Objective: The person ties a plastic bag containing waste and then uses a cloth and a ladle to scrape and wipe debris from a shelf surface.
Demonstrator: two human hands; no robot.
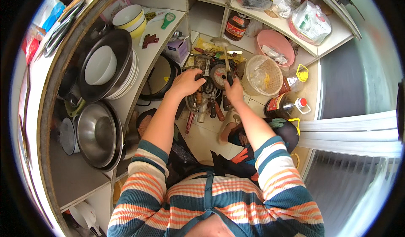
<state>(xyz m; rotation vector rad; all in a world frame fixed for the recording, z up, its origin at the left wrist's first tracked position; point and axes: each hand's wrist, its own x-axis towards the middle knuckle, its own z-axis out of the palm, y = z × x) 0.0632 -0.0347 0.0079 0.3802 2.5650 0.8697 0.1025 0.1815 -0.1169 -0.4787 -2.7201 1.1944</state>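
A metal ladle with a black handle is in my right hand, its bowl pointing away from me over the pile. My left hand reaches over the left of the pile, thumb and fingers bent around or against a dark item that I cannot make out. Between and below the hands lie a round abrasive disc, a knife with a brown wooden handle, a black-handled tool and a coiled grey hose or cable. Part of the pile is hidden beneath my hands.
A clear plastic tub, a pink basin and a bottle of dark liquid stand to the right. On the left shelf are a steel basin, a black wok and yellow bowls. An electric griddle sits below that shelf.
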